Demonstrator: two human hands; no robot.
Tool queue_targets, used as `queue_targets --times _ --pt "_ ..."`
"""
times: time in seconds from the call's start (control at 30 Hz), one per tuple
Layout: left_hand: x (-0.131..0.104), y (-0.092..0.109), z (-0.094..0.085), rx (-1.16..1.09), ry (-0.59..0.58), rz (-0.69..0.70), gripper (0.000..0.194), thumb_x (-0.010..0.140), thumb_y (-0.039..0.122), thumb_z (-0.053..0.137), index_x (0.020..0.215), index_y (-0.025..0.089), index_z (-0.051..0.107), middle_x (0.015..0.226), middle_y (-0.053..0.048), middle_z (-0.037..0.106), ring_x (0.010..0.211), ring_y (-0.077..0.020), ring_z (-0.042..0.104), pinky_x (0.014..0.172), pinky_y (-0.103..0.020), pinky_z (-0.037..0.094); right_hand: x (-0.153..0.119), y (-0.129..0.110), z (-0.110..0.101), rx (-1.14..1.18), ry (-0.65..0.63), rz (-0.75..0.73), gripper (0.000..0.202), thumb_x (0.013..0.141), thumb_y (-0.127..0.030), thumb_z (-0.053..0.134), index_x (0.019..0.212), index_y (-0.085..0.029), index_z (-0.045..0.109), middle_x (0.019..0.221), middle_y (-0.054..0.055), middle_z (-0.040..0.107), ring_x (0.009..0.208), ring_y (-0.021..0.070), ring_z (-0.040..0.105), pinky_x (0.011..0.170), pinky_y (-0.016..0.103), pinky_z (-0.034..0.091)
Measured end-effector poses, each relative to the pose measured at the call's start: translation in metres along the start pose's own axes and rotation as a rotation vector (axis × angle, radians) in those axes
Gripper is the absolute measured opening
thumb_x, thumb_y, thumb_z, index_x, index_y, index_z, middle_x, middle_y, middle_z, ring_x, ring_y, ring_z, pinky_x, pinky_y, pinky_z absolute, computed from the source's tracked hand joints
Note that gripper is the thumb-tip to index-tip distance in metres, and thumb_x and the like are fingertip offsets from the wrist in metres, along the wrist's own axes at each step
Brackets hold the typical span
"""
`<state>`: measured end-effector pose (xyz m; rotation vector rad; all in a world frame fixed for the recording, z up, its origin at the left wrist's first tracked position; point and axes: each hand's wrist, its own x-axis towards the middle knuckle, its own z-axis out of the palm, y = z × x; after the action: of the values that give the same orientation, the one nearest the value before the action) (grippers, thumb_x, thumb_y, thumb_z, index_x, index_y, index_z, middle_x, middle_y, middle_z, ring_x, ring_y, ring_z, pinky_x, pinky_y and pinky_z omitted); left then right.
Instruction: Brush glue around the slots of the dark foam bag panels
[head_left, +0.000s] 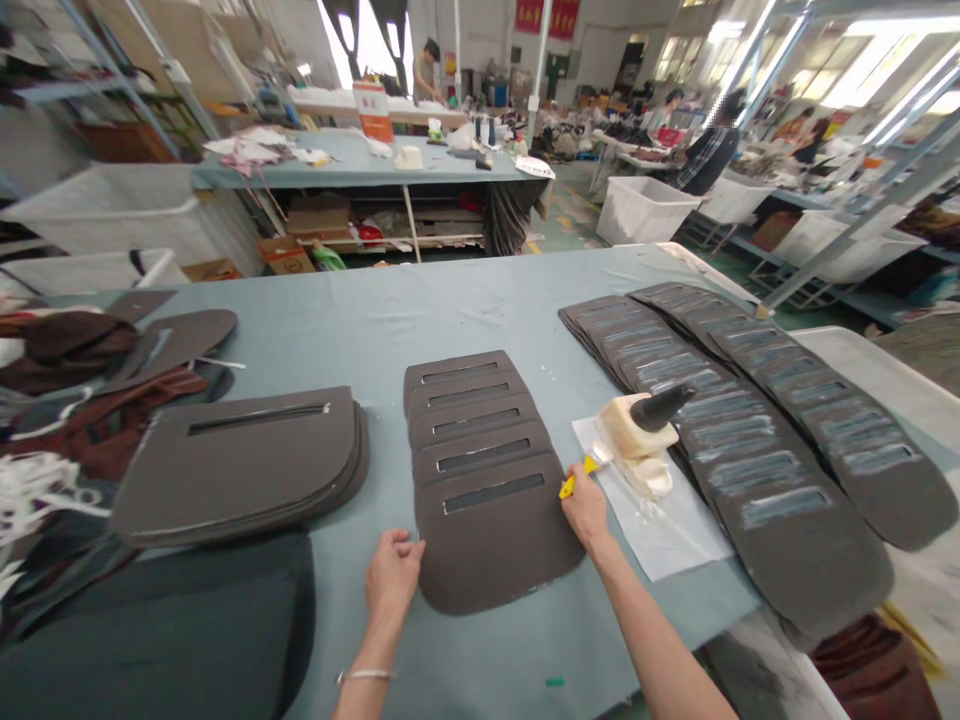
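Note:
A row of overlapping dark grey panels (pixel 495 545), each with a long slot, lies flat in front of me. My left hand (pixel 394 572) is closed, fingertips together at the left edge of the nearest panel; whether they pinch anything is hidden. In my right hand (pixel 587 510) is a small brush with a yellow handle (pixel 568 487), its bristles pointing up and away. This hand is at the panels' right edge. Just beyond the brush, a cream bottle (pixel 626 428) with a black cone nozzle stands on a white plastic sheet (pixel 637 540).
To the right, two rows of overlapping slotted panels (pixel 795 570) carry whitish smears around their slots. A stack of similar panels (pixel 247 460) lies to the left, beside dark fabric (pixel 97 440) and a black piece (pixel 165 630). Another table (pixel 352 175) stands beyond, with people farther back.

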<state>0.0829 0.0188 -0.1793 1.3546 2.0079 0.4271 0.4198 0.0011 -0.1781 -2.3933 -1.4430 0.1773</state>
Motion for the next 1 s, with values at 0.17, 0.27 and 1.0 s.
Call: queue_targets --times 0.17,0.27,1.0 --pt "-0.0005 0.0012 -0.0007 -0.008 0.001 0.008 0.022 0.077 0.032 0.058 0.095 0.023 0.049 0.08 -0.001 0.071 0.077 -0.0197 0.065 0.069 -0.029 0.041 0.0002 -0.0015 -0.0013 -0.012 -0.024 0.01 0.013 0.084 -0.013 0.054 0.095 -0.018 0.05 0.071 -0.001 0.053 0.059 0.0102 0.043 0.054 0.024 0.016" --pt "-0.0002 0.0006 0.0014 -0.012 0.018 0.008 0.023 0.077 0.031 0.058 0.096 0.023 0.049 0.079 0.0 0.071 0.076 -0.0188 0.065 0.068 -0.028 0.04 0.0002 -0.0027 -0.0028 -0.028 -0.048 0.022 0.011 0.086 -0.015 0.053 0.096 -0.019 0.05 0.069 -0.002 0.051 0.057 0.0101 0.041 0.053 0.024 0.016" --pt "-0.0085 0.0049 -0.0001 0.014 0.05 0.039 0.023 0.077 0.03 0.057 0.097 0.021 0.052 0.081 -0.003 0.071 0.079 -0.0196 0.065 0.069 -0.028 0.041 0.0002 -0.0089 -0.006 -0.13 -0.066 0.016 0.014 0.086 -0.014 0.053 0.099 -0.018 0.051 0.077 0.002 0.057 0.063 0.0117 0.051 0.054 0.026 0.019"
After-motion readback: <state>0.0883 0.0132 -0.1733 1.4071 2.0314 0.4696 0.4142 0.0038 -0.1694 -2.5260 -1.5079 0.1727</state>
